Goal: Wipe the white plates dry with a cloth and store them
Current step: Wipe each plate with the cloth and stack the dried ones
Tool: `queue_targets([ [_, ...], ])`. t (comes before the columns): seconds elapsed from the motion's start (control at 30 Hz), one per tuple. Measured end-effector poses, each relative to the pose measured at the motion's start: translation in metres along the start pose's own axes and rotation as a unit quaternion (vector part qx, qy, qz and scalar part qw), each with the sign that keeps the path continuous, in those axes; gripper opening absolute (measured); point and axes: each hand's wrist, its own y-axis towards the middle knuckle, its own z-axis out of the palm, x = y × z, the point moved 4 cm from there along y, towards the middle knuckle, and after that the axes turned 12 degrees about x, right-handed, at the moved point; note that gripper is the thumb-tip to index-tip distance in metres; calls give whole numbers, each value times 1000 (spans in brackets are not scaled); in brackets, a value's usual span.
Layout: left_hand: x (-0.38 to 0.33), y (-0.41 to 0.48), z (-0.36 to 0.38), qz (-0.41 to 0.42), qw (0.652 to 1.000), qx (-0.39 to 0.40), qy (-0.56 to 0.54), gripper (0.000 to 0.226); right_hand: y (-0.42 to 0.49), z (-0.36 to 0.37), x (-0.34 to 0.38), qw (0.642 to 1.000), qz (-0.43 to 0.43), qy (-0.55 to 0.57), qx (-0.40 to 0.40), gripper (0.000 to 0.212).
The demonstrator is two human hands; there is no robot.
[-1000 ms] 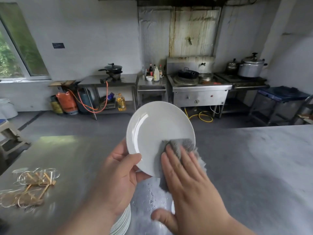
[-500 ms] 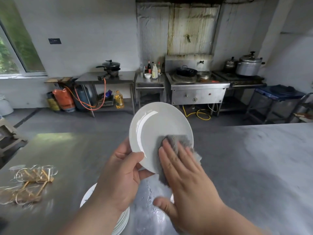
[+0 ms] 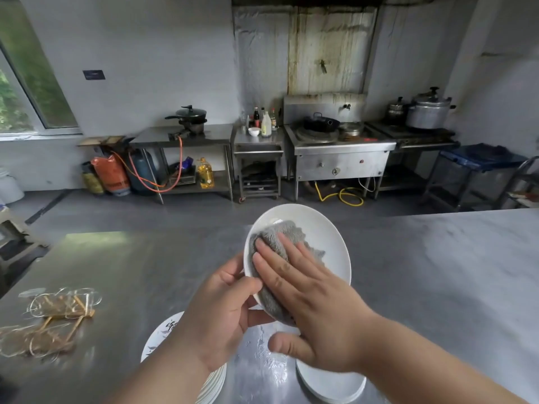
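Observation:
I hold a white plate [image 3: 323, 237] tilted up above the steel table [image 3: 131, 266]. My left hand [image 3: 221, 310] grips its lower left rim, thumb on the face. My right hand [image 3: 312, 298] lies flat with straight fingers, pressing a grey cloth [image 3: 277, 234] against the plate's face. Under my left forearm stands a stack of white plates [image 3: 215, 383] whose top plate shows dark markings. A second white plate pile [image 3: 329, 386] sits under my right hand.
Water drops glisten on the table [image 3: 262, 354] between the two piles. A tangle of gold wire stands [image 3: 49, 319] lies at the left. Beyond the table are a wok stove [image 3: 335, 147], steel counters, gas cylinders [image 3: 116, 176] and a large pot [image 3: 428, 112].
My right hand has slid the cloth from the plate's lower right up to its upper left. The plate has tipped flatter and sunk lower in view.

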Motion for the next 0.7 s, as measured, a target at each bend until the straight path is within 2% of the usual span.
queue_targets([
  [0.07,0,-1,-2,-14,1000,23,13,45,6,-11,-20,999,31,-25,3,98],
  [0.17,0,0,-4,-13,1000,26,11,43,13,-29,-49,990,126,-58,22,101],
  [0.3,-4,3,-14,21,1000,-7,-13,47,4,-14,-45,975,220,-9,40,108],
  [0.37,-4,3,-18,18,1000,-20,-12,47,-4,3,-30,973,223,25,60,110],
  [0.43,0,2,-17,-10,1000,-12,14,46,-6,12,-21,978,190,42,74,108],
  [0.57,6,7,-9,-43,998,22,35,48,10,-5,-32,992,117,-10,52,100],
  [0.7,1,12,-15,21,999,-25,-25,44,12,-16,-53,977,201,-14,64,109],
])
